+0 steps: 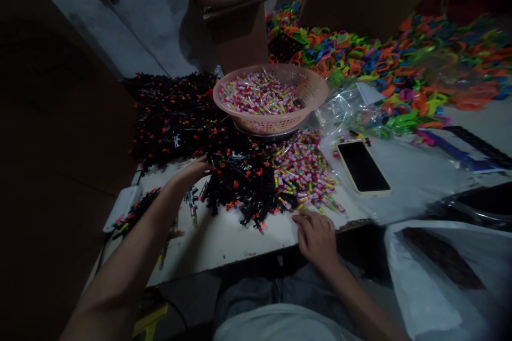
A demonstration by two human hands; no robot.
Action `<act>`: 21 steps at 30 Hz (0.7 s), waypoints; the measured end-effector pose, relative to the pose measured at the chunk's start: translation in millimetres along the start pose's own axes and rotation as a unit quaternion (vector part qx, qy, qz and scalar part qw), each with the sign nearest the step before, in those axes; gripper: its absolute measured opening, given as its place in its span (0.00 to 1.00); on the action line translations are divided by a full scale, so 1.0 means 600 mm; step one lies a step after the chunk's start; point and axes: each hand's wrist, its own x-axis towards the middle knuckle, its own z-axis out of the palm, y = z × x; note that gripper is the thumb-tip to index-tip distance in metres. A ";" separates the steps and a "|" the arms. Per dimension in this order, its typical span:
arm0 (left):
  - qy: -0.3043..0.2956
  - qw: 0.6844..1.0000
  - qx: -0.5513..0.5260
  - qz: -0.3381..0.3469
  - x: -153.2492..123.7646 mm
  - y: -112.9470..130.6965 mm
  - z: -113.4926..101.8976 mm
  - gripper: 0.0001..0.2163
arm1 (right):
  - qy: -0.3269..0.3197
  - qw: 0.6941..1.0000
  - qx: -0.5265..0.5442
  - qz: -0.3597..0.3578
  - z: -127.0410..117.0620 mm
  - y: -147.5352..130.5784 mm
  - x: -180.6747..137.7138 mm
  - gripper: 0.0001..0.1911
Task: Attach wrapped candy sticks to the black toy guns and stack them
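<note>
My left hand (191, 172) reaches forward with fingers stretched out, its tips touching the edge of a big heap of small black toy pieces with orange tips (184, 117). My right hand (316, 237) rests at the near edge of the white table (224, 240), fingers curled downward, just below a loose pile of small pink and yellow wrapped pieces (304, 170). Nothing shows inside either hand. A pink plastic basket (310, 88), filled with the same wrapped pieces, stands behind the piles.
A phone (363, 167) lies face up on clear plastic right of the wrapped pile. A heap of bright plastic parts (380, 58) fills the far right. A white bag (440, 277) sits at the near right. A white object (122, 205) lies at the table's left edge.
</note>
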 end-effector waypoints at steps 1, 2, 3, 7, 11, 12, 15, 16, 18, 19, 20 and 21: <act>-0.012 1.000 -0.009 0.008 -0.014 0.005 -0.001 0.24 | -0.001 1.000 -0.001 -0.002 0.000 0.000 0.000 0.12; -0.029 0.999 -0.017 0.016 -0.029 0.011 -0.003 0.26 | -0.002 1.000 -0.001 -0.003 -0.001 0.000 0.000 0.12; -0.049 0.998 -0.022 0.030 -0.044 0.016 -0.007 0.28 | -0.003 1.000 -0.001 -0.004 -0.001 0.000 0.000 0.12; -0.049 0.986 0.103 0.125 -0.095 0.022 -0.034 0.32 | -0.005 1.000 0.000 -0.002 -0.001 0.001 -0.002 0.12; 0.101 0.920 0.375 0.049 -0.129 -0.017 -0.059 0.27 | -0.012 1.000 -0.003 -0.001 -0.002 0.001 -0.002 0.12; 0.118 0.908 0.402 0.019 -0.137 -0.033 -0.060 0.26 | -0.013 1.000 -0.004 -0.001 -0.002 0.001 -0.001 0.12; 0.135 0.883 0.448 -0.036 -0.155 -0.080 -0.049 0.27 | -0.008 1.000 -0.009 -0.001 -0.002 0.000 -0.001 0.12; 0.134 0.878 0.457 -0.046 -0.160 -0.092 -0.042 0.27 | -0.006 1.000 -0.010 -0.002 -0.002 0.000 -0.001 0.12; 0.135 0.874 0.463 -0.057 -0.168 -0.106 -0.027 0.25 | -0.005 1.000 -0.013 -0.002 -0.002 0.000 -0.001 0.12; 0.139 0.873 0.463 -0.062 -0.171 -0.108 -0.021 0.25 | -0.005 1.000 -0.016 -0.003 -0.003 0.000 -0.002 0.12; 0.145 0.873 0.461 -0.066 -0.176 -0.108 -0.018 0.25 | -0.006 1.000 -0.019 -0.004 -0.003 0.000 -0.002 0.12; 0.154 0.872 0.459 -0.069 -0.182 -0.105 -0.019 0.26 | -0.008 1.000 -0.022 -0.006 -0.003 0.000 -0.002 0.12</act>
